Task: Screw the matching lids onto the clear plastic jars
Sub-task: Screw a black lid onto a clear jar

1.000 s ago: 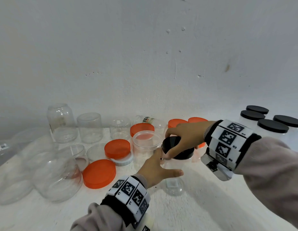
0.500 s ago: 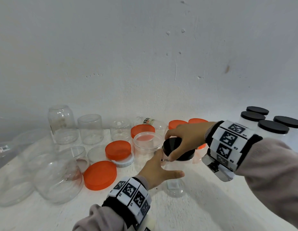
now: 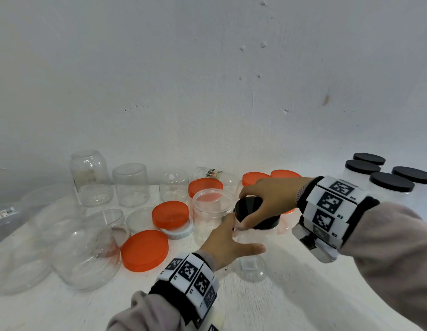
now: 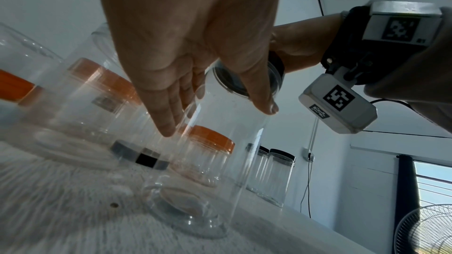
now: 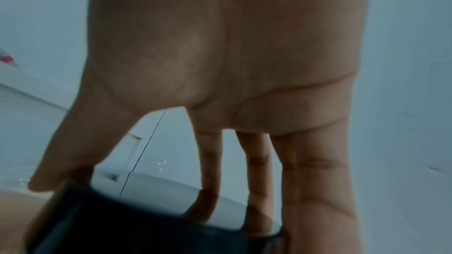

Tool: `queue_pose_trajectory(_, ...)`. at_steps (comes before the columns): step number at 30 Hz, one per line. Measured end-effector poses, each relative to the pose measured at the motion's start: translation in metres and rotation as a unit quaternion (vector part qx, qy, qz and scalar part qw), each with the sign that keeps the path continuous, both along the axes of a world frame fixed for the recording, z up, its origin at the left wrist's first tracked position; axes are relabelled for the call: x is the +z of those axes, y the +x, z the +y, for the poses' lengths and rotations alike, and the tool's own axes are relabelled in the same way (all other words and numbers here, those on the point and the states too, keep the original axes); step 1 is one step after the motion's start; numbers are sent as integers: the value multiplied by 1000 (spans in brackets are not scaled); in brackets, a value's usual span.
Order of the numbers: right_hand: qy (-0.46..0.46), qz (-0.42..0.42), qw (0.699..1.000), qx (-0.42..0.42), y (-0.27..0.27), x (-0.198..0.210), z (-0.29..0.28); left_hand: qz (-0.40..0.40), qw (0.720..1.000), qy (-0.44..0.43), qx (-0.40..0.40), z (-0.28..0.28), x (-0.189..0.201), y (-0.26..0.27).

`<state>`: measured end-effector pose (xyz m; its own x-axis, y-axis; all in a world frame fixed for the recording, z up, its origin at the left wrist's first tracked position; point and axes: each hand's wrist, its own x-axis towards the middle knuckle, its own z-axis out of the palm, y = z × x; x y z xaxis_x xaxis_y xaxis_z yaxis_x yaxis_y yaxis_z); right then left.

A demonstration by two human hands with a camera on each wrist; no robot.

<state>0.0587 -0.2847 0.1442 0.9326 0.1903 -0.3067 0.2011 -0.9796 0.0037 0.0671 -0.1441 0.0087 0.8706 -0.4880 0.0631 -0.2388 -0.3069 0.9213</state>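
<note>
A tall clear jar (image 3: 251, 268) stands upright on the white surface near the middle. My left hand (image 3: 241, 240) grips its upper wall, thumb on the near side and fingers round the far side; the left wrist view shows the same grip on the jar (image 4: 220, 171). A black lid (image 3: 250, 207) sits tilted on the jar's mouth. My right hand (image 3: 242, 209) holds it from above, thumb in front and fingers behind. In the right wrist view the lid (image 5: 146, 229) is a dark blur under the fingertips.
An open lidless jar (image 3: 212, 211) stands just left of my hands. Loose orange lids (image 3: 144, 250) (image 3: 170, 214) lie left of it, with several clear jars (image 3: 91, 177) beyond. Orange-lidded jars (image 3: 255, 179) stand behind. Black-lidded jars (image 3: 391, 181) stand at the right by the wall.
My right hand has shifted very slightly on the black lid. The left hand and the jar stay where they were.
</note>
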Motion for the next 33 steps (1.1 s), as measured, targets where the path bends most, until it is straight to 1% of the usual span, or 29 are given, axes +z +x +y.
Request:
queue_pose_trajectory(5,7,39,999,22,-2,7,-2,-2,1000,4,5,0,0,1)
queue_pose_trajectory(8,13,30,999,26,-1,8,-2,1,1000,2,4,0,0,1)
queue_pose_trajectory(13,12,6,1000,-5,-1,1,1,8,1000,-3,2,-1,0,0)
queue_pose_trajectory(15,4,-11,1000,-5,-1,-2,1,8,1000,-4,0,-1,0,0)
queue_pose_trajectory(16,1,-12,1000,-1,-1,-2,0,8,1000,-5,1,0,-1,1)
queue_pose_trajectory(19,11,27,999,13,-1,3,-4,6,1000,-5,6,-1,0,0)
queue_pose_trajectory(21,19,36,999,24,-1,6,-6,5,1000,-2,7,-1,1,-1)
queue_pose_trajectory(24,35,21,999,33,1,5,-8,7,1000,-8,3,-1,1,-1)
queue_pose_trajectory(30,21,-25,999,16,2,-5,-7,8,1000,-8,6,-1,-1,-1)
queue_pose_trajectory(33,33,-6,999,16,2,-4,-10,7,1000,-10,4,0,-1,0)
